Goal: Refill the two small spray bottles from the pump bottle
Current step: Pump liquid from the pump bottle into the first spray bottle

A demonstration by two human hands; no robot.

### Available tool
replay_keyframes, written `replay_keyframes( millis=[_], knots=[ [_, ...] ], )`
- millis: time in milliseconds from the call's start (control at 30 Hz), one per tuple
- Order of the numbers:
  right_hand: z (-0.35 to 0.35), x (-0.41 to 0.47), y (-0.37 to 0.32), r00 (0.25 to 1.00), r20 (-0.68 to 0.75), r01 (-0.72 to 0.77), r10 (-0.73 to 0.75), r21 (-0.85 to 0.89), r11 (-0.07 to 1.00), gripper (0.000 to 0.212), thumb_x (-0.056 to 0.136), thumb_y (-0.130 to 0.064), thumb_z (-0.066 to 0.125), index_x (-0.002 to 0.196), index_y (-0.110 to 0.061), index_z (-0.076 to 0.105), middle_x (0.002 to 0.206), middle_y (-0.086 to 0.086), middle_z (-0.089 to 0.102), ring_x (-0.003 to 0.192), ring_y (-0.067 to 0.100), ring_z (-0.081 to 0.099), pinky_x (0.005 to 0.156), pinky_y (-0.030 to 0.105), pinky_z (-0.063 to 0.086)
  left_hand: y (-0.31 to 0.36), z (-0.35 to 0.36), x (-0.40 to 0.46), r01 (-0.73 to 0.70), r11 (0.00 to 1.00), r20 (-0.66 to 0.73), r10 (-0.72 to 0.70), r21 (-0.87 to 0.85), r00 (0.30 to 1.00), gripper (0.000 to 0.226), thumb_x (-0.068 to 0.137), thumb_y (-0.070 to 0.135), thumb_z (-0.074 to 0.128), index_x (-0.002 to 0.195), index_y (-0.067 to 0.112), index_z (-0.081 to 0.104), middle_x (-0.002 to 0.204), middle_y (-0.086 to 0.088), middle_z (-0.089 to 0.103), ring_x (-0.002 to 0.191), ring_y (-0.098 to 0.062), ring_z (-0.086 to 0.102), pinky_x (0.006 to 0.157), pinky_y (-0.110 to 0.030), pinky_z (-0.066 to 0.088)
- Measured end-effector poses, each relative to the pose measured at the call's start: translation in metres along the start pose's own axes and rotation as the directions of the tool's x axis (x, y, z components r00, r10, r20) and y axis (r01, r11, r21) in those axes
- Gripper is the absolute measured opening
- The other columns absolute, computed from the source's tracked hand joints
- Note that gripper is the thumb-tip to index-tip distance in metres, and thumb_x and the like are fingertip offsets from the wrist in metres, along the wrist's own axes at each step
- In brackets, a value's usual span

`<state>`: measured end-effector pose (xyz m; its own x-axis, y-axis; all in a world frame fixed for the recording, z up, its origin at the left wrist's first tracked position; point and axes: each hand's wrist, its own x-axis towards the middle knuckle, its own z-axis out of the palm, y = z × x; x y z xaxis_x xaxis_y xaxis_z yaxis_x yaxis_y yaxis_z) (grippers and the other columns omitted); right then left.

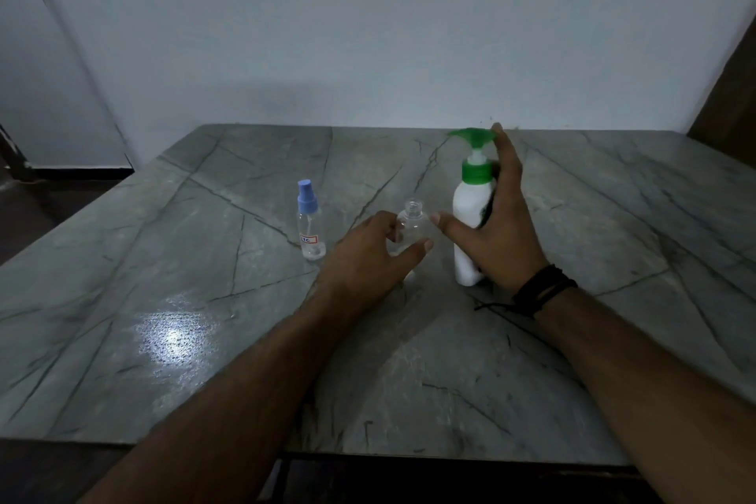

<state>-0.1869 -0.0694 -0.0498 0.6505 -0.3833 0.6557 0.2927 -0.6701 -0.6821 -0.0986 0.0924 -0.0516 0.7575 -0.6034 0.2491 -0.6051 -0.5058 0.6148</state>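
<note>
Wide bare stretches of the grey veined stone table (163, 299) lie left and right, with open room along the near edge. Mid-table it's crowded: the clear capless small bottle (414, 223) sits tight between the left hand (368, 258) and right hand (497, 225), the white green-topped pump bottle (470, 209) just beside it. The blue-capped clear spray bottle (309, 221) stands apart, leftward.

Capped spray bottle (309, 222) at nine o'clock of open spray bottle (412, 226), pump bottle (471, 200) at three, all on the counter (204, 299).
</note>
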Motion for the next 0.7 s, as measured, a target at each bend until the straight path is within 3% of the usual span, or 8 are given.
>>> replay_keyframes(
  millis=[67, 200, 267, 333, 433, 500, 600, 700],
  knots=[
    [-0.004, 0.004, 0.001, 1.000, -0.011, 0.007, -0.007, -0.007, 1.000, 0.109, 0.080, -0.004, 0.078, 0.158, -0.033, 0.007, 0.151, -0.003, 0.043, 0.125, 0.011, 0.053, 0.106, 0.041, 0.048, 0.000, 0.000, 0.000, 0.004, 1.000, 0.010, -0.005, 0.003, 1.000, 0.045, 0.084, 0.064, 0.058, 0.110, 0.028, 0.054, 0.107, 0.012, 0.056, 0.092, -0.008, 0.053, 0.071, -0.024, 0.040],
    [-0.015, 0.010, 0.002, 0.996, 0.059, 0.074, -0.071, -0.046, 0.996, 0.113, 0.077, 0.002, 0.078, 0.158, -0.026, 0.005, 0.139, -0.051, 0.030, 0.102, -0.007, 0.058, 0.089, 0.009, 0.046, 0.000, -0.001, -0.001, 0.005, 1.000, 0.012, -0.005, -0.002, 1.000, 0.046, 0.084, 0.065, 0.058, 0.112, 0.028, 0.055, 0.109, 0.012, 0.056, 0.095, -0.008, 0.054, 0.075, -0.025, 0.042],
    [-0.021, 0.014, 0.000, 0.986, 0.145, 0.089, -0.079, -0.061, 0.994, 0.112, 0.077, 0.000, 0.079, 0.156, -0.032, 0.007, 0.145, -0.048, 0.024, 0.117, -0.001, 0.055, 0.097, 0.013, 0.044, 0.000, -0.002, 0.000, 0.008, 1.000, 0.026, -0.008, -0.001, 1.000, 0.046, 0.084, 0.065, 0.058, 0.112, 0.028, 0.055, 0.108, 0.012, 0.054, 0.096, -0.009, 0.053, 0.075, -0.025, 0.041],
    [-0.027, 0.018, -0.001, 0.963, 0.260, 0.093, -0.069, -0.078, 0.993, 0.110, 0.076, -0.001, 0.080, 0.155, -0.038, 0.013, 0.151, -0.029, 0.034, 0.121, 0.002, 0.055, 0.099, 0.019, 0.045, 0.000, -0.002, 0.000, 0.006, 1.000, 0.035, -0.006, 0.001, 0.999, 0.048, 0.084, 0.066, 0.057, 0.112, 0.028, 0.054, 0.109, 0.012, 0.055, 0.096, -0.008, 0.054, 0.075, -0.026, 0.042],
    [-0.035, 0.021, -0.002, 0.894, 0.447, 0.093, -0.019, -0.144, 0.985, 0.103, 0.074, -0.006, 0.077, 0.152, -0.044, 0.021, 0.121, -0.016, 0.059, 0.084, 0.002, 0.060, 0.073, 0.018, 0.046, -0.001, -0.002, 0.002, 0.004, 1.000, 0.026, -0.003, -0.011, 1.000, 0.049, 0.084, 0.065, 0.057, 0.114, 0.027, 0.055, 0.112, 0.009, 0.058, 0.097, -0.009, 0.055, 0.075, -0.026, 0.043],
    [-0.039, 0.022, -0.002, 0.851, 0.525, 0.098, 0.026, -0.206, 0.974, 0.103, 0.073, -0.007, 0.078, 0.150, -0.047, 0.023, 0.104, -0.026, 0.059, 0.076, 0.003, 0.060, 0.067, 0.015, 0.043, -0.002, -0.001, 0.003, -0.003, 1.000, 0.022, 0.004, -0.019, 1.000, 0.050, 0.084, 0.064, 0.058, 0.118, 0.028, 0.053, 0.115, 0.008, 0.059, 0.098, -0.009, 0.055, 0.076, -0.025, 0.043],
    [-0.042, 0.020, -0.003, 0.834, 0.551, 0.118, 0.026, -0.223, 0.968, 0.102, 0.072, -0.005, 0.078, 0.151, -0.042, 0.025, 0.102, -0.051, 0.049, 0.083, -0.010, 0.058, 0.068, 0.004, 0.037, -0.002, -0.001, 0.004, -0.006, 1.000, 0.034, 0.006, -0.016, 0.999, 0.055, 0.083, 0.064, 0.059, 0.126, 0.030, 0.049, 0.118, 0.008, 0.059, 0.101, -0.010, 0.055, 0.079, -0.026, 0.046],
    [-0.042, 0.019, -0.002, 0.834, 0.552, 0.122, 0.018, -0.216, 0.969, 0.101, 0.072, -0.006, 0.078, 0.152, -0.040, 0.025, 0.105, -0.052, 0.046, 0.086, -0.013, 0.056, 0.070, 0.002, 0.036, -0.003, -0.001, 0.005, -0.004, 1.000, 0.030, 0.004, -0.006, 1.000, 0.056, 0.083, 0.065, 0.059, 0.127, 0.031, 0.048, 0.118, 0.008, 0.059, 0.100, -0.009, 0.056, 0.080, -0.028, 0.048]
  ],
)
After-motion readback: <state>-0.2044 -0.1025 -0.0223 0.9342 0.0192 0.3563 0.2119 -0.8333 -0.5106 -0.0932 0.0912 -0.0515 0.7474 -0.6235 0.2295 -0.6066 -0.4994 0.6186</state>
